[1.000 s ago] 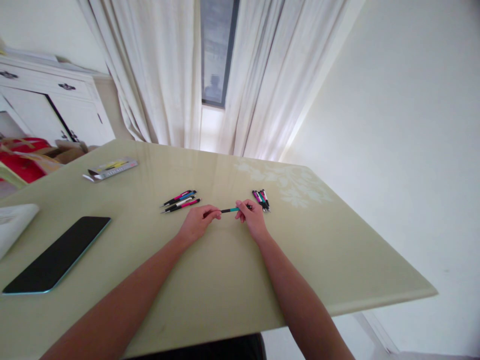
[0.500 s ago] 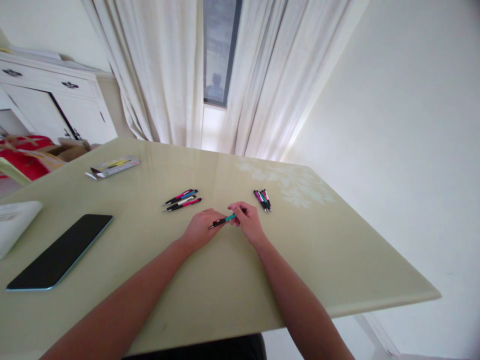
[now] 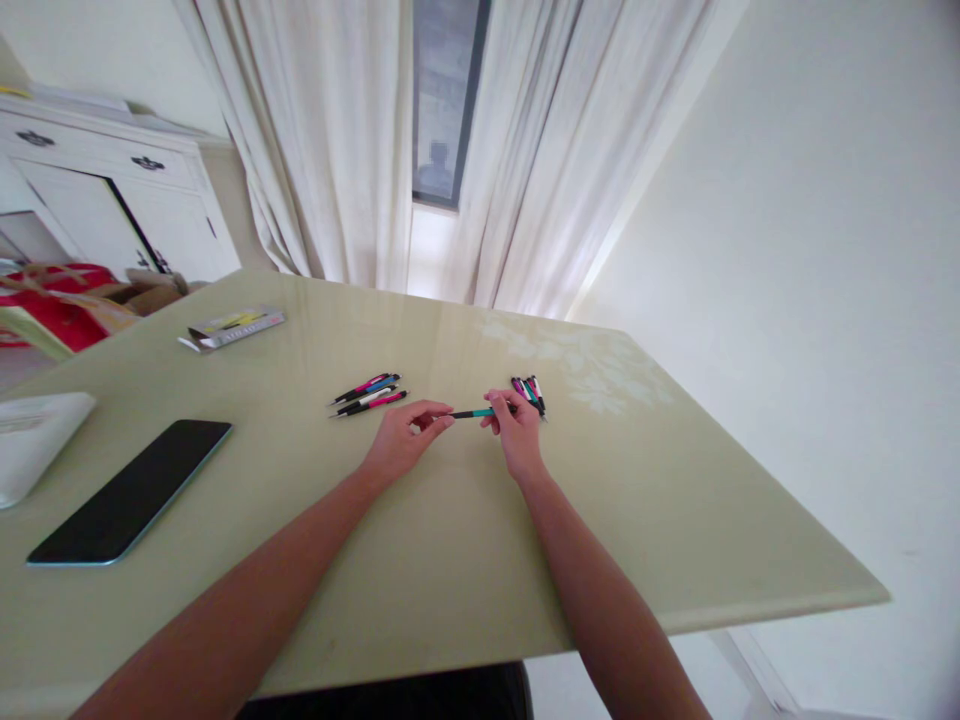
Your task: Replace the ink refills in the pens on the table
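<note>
A teal and black pen (image 3: pixel 472 413) is held level between my two hands, just above the table. The fingertips of my left hand (image 3: pixel 405 432) pinch its dark tip end. My right hand (image 3: pixel 514 428) is closed around the other end, which its fingers partly hide. Beyond my left hand lie several pens (image 3: pixel 371 401) with pink, blue and white barrels, side by side and pointing left. Just past my right hand is a second bunch of pens (image 3: pixel 537 388) in purple, teal and white, partly covered by that hand.
The pale green table (image 3: pixel 450 560) has a leaf pattern at the far right. To the left lie a black-screened tablet (image 3: pixel 131 492), a white object (image 3: pixel 41 440) and an opened pen box (image 3: pixel 234 328). Red bags (image 3: pixel 64 300) stand beyond the left edge, near a white cabinet (image 3: pixel 112 190).
My left hand has turned and now pinches the pen's tip, where it lay flat under it before. My right hand moved slightly right and the pen came from slanted to level.
</note>
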Demonstrator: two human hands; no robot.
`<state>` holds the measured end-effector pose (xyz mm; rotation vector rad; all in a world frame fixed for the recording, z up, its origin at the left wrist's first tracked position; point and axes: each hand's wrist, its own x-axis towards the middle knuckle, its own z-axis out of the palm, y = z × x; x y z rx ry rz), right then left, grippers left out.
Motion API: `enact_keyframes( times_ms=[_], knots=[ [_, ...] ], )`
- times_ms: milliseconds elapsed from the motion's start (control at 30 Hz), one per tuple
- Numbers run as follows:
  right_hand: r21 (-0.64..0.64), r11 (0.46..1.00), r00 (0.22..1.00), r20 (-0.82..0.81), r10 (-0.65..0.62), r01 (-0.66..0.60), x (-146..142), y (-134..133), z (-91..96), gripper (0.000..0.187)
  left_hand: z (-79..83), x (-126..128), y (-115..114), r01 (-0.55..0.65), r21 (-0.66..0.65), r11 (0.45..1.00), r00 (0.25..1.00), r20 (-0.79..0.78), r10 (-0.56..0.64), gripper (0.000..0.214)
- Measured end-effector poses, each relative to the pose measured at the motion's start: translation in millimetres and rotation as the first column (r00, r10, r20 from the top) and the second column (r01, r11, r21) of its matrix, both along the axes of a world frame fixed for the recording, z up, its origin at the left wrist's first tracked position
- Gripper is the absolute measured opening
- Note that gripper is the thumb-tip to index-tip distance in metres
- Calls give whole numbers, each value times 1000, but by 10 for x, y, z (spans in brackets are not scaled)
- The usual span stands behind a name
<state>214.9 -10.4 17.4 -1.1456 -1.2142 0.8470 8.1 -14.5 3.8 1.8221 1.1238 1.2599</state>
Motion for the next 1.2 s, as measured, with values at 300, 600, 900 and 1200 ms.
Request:
enact_keyframes(
  times_ms=[300,600,900,1200],
  knots=[
    [-99,944,943,-145,300,-316,-30,-28,-73,48,46,-104,26,-30,102,994,1000,-6,30,24],
    [-90,894,889,-185,418,-439,22,-31,-96,40,5,-134,80,15,75,997,1000,-27,-13,23],
    [-98,909,911,-133,391,-404,-68,-89,3,37,12,-38,39,64,-16,998,997,-50,-65,27],
    [-47,995,996,-35,87,-88,-64,-37,-37,50,33,25,-20,68,54,996,994,-94,-62,26]
  ],
)
